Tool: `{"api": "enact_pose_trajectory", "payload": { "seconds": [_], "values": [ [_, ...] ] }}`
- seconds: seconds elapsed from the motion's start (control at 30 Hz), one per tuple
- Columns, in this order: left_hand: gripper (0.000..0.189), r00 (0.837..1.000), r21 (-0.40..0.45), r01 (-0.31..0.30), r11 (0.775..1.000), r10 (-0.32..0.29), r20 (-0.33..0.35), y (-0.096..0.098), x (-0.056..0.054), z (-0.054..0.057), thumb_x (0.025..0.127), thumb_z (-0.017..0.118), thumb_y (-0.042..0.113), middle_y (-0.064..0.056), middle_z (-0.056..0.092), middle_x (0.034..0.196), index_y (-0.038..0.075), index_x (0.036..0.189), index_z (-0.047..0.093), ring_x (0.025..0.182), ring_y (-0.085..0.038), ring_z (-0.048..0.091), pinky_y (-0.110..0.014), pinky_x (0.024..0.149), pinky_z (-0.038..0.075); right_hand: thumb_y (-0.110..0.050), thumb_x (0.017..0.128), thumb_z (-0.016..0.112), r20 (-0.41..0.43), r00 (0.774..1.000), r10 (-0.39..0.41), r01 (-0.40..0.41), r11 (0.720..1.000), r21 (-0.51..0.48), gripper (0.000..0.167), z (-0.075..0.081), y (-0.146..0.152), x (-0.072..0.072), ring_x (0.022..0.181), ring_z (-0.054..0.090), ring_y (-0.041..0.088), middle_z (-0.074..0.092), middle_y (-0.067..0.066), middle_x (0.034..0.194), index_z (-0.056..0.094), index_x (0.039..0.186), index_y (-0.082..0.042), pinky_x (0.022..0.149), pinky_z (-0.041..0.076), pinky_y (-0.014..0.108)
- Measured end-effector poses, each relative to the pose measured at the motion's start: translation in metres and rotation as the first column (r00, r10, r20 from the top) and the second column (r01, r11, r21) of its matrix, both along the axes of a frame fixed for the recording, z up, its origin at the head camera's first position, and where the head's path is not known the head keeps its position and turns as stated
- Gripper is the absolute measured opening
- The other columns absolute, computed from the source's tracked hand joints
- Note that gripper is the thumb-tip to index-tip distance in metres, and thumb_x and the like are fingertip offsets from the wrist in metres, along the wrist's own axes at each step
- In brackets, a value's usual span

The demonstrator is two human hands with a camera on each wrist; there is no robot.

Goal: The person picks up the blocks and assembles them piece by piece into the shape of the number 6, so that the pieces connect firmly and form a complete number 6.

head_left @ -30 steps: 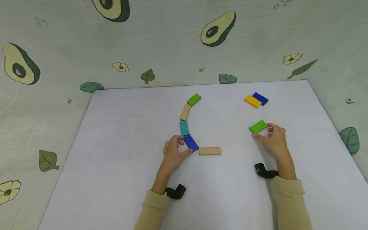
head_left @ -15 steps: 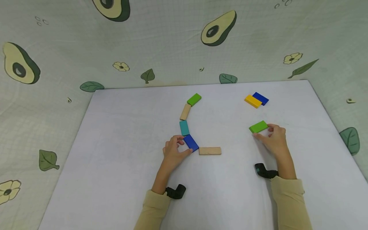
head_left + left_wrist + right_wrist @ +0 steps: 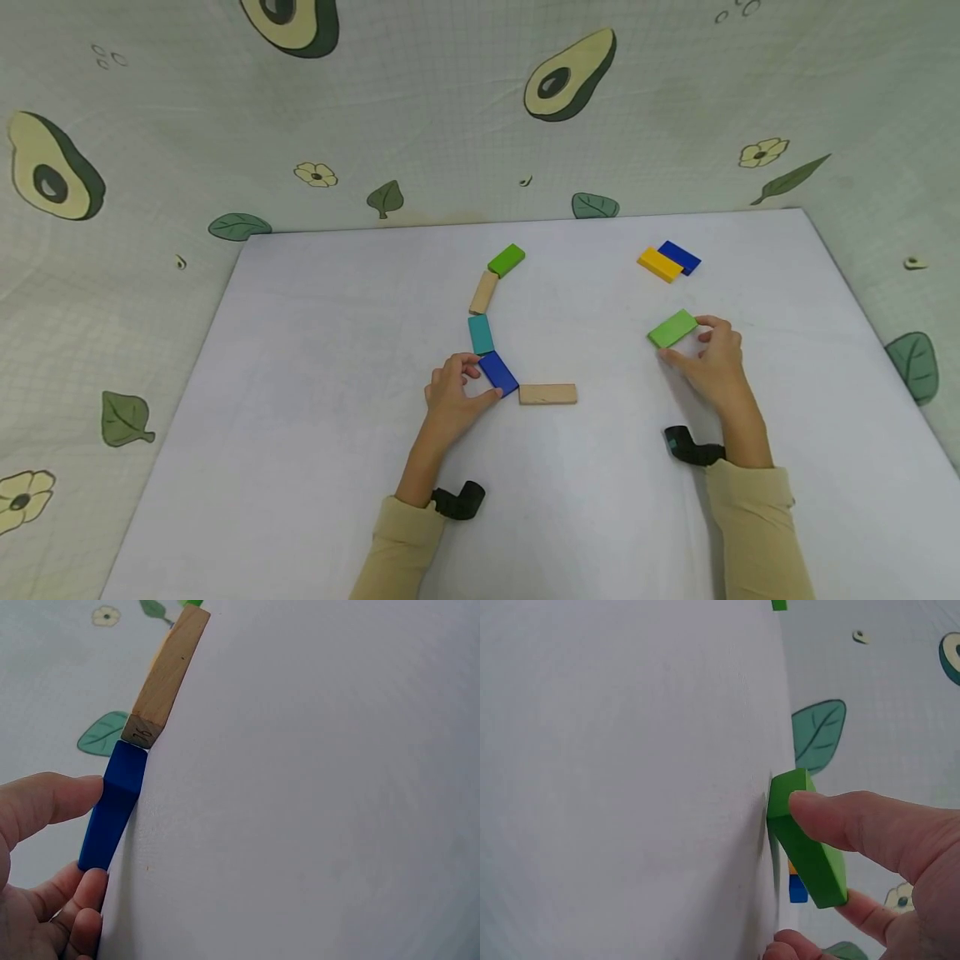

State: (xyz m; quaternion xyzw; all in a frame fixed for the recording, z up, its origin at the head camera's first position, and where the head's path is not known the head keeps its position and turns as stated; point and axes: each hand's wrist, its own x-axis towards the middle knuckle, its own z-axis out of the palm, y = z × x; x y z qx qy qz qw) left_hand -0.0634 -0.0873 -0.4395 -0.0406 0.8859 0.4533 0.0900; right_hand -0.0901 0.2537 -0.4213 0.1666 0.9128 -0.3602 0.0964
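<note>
My left hand (image 3: 453,402) holds a blue wooden block (image 3: 498,374) by its ends, between thumb and fingertips, flat on the white table. One corner of that block meets a plain wooden block (image 3: 547,394); its other end meets a teal block (image 3: 481,334). Farther back, another plain block (image 3: 483,292) and a green block (image 3: 507,260) continue the curved row. Over to the right, my right hand (image 3: 716,364) pinches a second green block (image 3: 672,329) by its ends. The right wrist view shows this green block (image 3: 808,844) tilted, one end close to the table.
At the back right, a yellow block (image 3: 660,264) and another blue block (image 3: 681,257) lie side by side, touching. The white table (image 3: 315,350) ends at the back against a cloth (image 3: 450,108) printed with avocados and leaves.
The green block in my right hand has tilted and shifted slightly, with the right fingers moving a little farther back. My left hand and the row of blocks have stayed still.
</note>
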Motion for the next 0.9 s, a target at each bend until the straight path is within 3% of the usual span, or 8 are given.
{"api": "enact_pose_trajectory", "payload": {
  "seconds": [0.5,0.9],
  "values": [
    [0.051,1.000,0.005,-0.004,1.000,0.004,0.008,0.000,0.001,0.003,0.075,0.075,0.024,-0.004,0.053,0.097,0.011,0.117,0.048,0.096,-0.021,0.042,-0.040,0.081,0.023,-0.026,0.086,0.064,0.028,0.988,0.150,-0.150,0.989,-0.014,0.077,0.007,-0.005,0.001,0.107,0.035,0.043,0.027,0.034,0.129,0.017,0.143,-0.002,0.080,0.040,0.049],
    [0.052,1.000,0.002,-0.004,1.000,0.004,0.001,0.000,0.002,0.002,0.075,0.075,0.024,-0.004,0.053,0.097,0.010,0.118,0.048,0.095,-0.021,0.042,-0.041,0.083,0.024,-0.023,0.084,0.065,0.019,0.953,0.303,-0.303,0.953,-0.019,0.073,0.010,-0.018,0.004,0.103,0.038,0.041,0.030,0.032,0.123,0.023,0.140,-0.002,0.080,0.040,0.050]
  ]
}}
